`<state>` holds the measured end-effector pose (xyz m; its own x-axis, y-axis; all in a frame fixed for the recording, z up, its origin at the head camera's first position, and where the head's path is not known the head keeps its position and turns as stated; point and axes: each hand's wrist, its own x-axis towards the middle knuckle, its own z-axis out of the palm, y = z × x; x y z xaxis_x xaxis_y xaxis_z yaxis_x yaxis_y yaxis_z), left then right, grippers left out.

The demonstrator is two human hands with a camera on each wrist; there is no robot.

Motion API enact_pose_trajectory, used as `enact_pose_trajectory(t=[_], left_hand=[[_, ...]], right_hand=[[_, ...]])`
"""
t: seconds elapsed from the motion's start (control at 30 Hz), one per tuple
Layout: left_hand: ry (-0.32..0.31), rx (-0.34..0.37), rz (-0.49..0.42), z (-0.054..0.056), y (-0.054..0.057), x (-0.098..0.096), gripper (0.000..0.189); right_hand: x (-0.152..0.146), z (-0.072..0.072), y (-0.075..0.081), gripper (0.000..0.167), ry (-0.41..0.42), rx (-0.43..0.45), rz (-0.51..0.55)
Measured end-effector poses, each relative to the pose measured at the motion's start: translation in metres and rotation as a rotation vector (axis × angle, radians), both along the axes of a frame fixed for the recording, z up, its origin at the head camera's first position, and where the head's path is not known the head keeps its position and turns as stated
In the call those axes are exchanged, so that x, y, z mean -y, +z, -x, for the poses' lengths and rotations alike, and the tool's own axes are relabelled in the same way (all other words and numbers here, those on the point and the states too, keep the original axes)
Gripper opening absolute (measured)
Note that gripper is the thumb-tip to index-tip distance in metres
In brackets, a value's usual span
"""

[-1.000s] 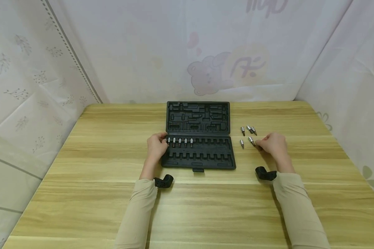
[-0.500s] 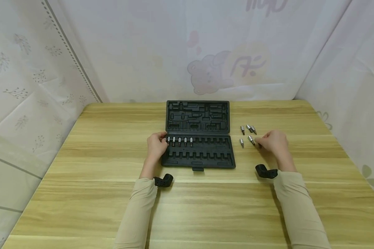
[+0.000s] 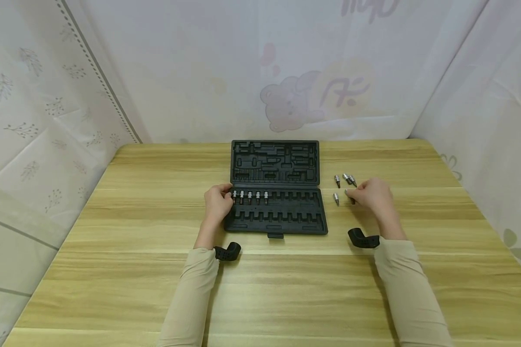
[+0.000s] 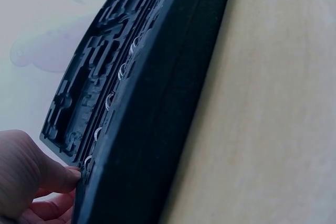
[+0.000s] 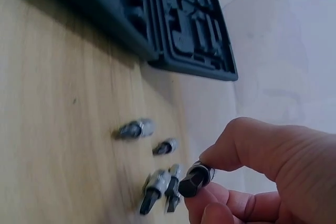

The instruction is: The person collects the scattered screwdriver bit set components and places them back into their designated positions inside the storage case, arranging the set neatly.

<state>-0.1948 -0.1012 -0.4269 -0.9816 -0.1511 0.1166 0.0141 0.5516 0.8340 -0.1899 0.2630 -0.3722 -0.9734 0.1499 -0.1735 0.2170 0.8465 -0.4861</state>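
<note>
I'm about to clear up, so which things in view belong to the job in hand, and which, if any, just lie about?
Seemingly the job's:
open black case
five bits in it
loose bits beside it
bit pinched in the right hand

Just surroundings, none lying loose:
wooden table
printed backdrop
black wrist mounts

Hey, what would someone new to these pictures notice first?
Probably the open black case on the wooden table, with five silver bit sockets at the left end of its upper row. Next, the right hand, to the case's right, pinching another bit socket near loose bit sockets. The left hand holds the case's left edge.
</note>
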Motion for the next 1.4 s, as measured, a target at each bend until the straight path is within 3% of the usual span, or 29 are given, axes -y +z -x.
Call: enact_pose_trajectory(t=[0.77,1.1,1.4], left_hand=[[0.004,-0.008,0.006,0.000,-0.001,-0.001,0.032],[0.005,-0.014,0.012,-0.001,0.002,-0.001,0.032],[0.007,-0.028,0.012,-0.002,0.003,-0.002,0.032]], right_hand=[[0.038,0.007,0.010,0.039,0.070,-0.014,0.035],[0.053,0.008,0.010,0.043,0.090,0.000,0.102],[0.064,0.012,0.007,0.031,0.067,0.031,0.210]])
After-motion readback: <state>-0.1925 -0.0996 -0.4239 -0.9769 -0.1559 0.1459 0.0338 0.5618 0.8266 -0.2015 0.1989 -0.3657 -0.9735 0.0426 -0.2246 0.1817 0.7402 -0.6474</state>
